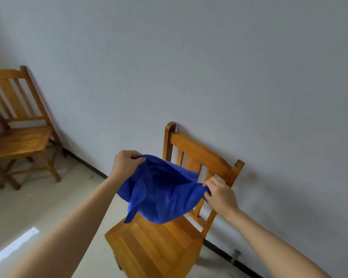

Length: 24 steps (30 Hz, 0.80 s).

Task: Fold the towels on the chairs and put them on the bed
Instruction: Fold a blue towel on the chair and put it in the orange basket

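Against a pale grey-white wall (209,67), at 6 o'clock in the view: one wooden chair (159,249), honey-coloured, with a slatted seat and slatted back, its back set to the wall. Blue towel (161,193), one, unfolded and sagging, held in the air over this chair's seat and in front of its back; whether its lowest fold touches the seat cannot be told. Left hand (126,164), at the towel's 10 o'clock corner: fingers curled together, pinching the cloth edge against the thumb. Right hand (219,195), at the towel's 3 o'clock corner: fingers bent and bunched, clamped on the edge. Both forearms are bare and reach in from the bottom of the view. Second wooden chair (18,141), of the same make, at 9 o'clock, well apart from the first, near the wall. Floor (38,201): pale, smooth, cream-grey. Dark skirting strip (92,167) along the foot of the wall. Bright patch of light (14,245) on the floor at 8 o'clock. Small metal fitting (236,253) by the skirting at 5 o'clock, too small to identify.
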Available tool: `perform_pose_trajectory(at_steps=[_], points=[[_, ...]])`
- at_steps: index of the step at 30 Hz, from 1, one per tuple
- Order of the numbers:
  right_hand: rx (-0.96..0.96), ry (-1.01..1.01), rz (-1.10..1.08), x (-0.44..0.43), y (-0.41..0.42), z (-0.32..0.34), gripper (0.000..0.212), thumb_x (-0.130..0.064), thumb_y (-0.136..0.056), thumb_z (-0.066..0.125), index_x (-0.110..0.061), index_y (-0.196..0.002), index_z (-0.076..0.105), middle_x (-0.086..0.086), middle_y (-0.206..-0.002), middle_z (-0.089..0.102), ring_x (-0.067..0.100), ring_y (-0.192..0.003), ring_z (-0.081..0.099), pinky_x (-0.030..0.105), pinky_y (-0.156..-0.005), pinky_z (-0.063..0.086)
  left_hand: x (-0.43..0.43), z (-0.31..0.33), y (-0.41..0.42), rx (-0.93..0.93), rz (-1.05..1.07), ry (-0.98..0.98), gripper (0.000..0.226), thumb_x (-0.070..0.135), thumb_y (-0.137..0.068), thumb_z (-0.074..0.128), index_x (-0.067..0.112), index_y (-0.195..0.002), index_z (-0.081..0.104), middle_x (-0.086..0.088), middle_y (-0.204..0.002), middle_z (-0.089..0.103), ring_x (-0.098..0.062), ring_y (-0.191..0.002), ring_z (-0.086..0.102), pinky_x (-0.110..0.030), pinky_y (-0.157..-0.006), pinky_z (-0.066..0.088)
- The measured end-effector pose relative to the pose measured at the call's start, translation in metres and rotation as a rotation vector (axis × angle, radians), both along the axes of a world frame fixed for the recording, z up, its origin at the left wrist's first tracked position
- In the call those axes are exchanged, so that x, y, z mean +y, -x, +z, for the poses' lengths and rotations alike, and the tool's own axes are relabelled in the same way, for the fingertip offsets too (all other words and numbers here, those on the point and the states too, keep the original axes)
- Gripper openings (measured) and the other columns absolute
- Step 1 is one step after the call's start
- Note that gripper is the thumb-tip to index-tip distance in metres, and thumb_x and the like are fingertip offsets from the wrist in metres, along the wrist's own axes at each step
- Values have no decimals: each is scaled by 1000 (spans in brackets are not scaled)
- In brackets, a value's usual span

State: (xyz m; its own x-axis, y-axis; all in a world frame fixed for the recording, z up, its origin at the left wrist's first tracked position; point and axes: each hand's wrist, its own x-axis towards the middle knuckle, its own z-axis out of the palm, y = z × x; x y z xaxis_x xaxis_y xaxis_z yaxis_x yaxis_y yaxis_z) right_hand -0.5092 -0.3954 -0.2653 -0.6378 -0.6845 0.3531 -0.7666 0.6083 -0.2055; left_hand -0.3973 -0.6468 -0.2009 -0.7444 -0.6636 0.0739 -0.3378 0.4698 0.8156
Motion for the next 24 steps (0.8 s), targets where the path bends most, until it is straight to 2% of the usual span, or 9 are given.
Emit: perform_pose_trajectory(at_steps=[3,5,9,11,13,15,17,21,24], points=[[-89,3,75,-2,-21,-4,8,-7,-79,67,-7,-87,67,4,-87,66,20,-82,63,3,-55,18,14,0,-38,-42,65,-6,12,11,-86,59,13,-78,68,-1,-74,63,-17,-76,55,-23,-63,40],[-91,-40,129,-7,-28,-8,16,-12,-90,52,-9,-100,64,3,-102,63,18,-97,57,8,-58,25,21,5,-53,-54,75,21,12,11,-88,58,10,-85,70,-1,-78,64,-15,-77,55,-20,-62,41],[-161,-132,237,-19,-50,-7,23,-9,-92,41,-13,-104,61,1,-108,60,18,-105,50,16,-71,35,35,16,-76,-80,84,97,13,9,-88,57,6,-89,70,1,-78,62,-14,-78,54,-12,-63,40],[-206,-142,283,-28,-60,-6,28,-8,-91,41,-13,-110,60,1,-113,59,19,-109,48,15,-75,37,39,20,-87,-108,73,141,13,9,-88,57,7,-90,70,7,-76,60,-13,-78,54,-10,-63,39],[-228,-115,320,-39,-69,-2,29,-14,-93,44,-16,-118,58,0,-118,58,19,-113,48,22,-87,42,41,23,-96,-126,44,194,14,10,-88,56,8,-91,70,10,-75,58,-13,-80,54,-11,-62,39],[-251,-94,343,-52,-78,7,32,-23,-94,47,-16,-125,53,0,-125,56,19,-118,47,27,-96,40,44,26,-104,-166,-5,258,16,11,-89,55,9,-94,70,7,-80,59,-13,-82,53,-17,-64,39],[-313,-90,361,-64,-89,16,42,-29,-95,48,-16,-135,44,0,-135,49,18,-125,41,28,-102,36,49,30,-113,-216,-54,325,19,13,-91,53,9,-99,69,1,-89,62,-13,-86,52,-20,-72,38],[-451,-36,415,-87,-114,26,53,-33,-91,55,-19,-139,38,-1,-141,43,18,-130,37,30,-103,37,50,37,-128,-285,-164,494,23,16,-93,49,12,-105,68,-2,-104,66,-17,-97,54,-24,-84,41],[-492,16,520,-101,-133,31,41,-27,-90,58,-18,-130,50,3,-130,53,19,-120,46,29,-98,40,46,40,-141,-329,-198,574,26,15,-94,45,14,-107,67,-2,-107,64,-16,-100,52,-24,-88,39]])
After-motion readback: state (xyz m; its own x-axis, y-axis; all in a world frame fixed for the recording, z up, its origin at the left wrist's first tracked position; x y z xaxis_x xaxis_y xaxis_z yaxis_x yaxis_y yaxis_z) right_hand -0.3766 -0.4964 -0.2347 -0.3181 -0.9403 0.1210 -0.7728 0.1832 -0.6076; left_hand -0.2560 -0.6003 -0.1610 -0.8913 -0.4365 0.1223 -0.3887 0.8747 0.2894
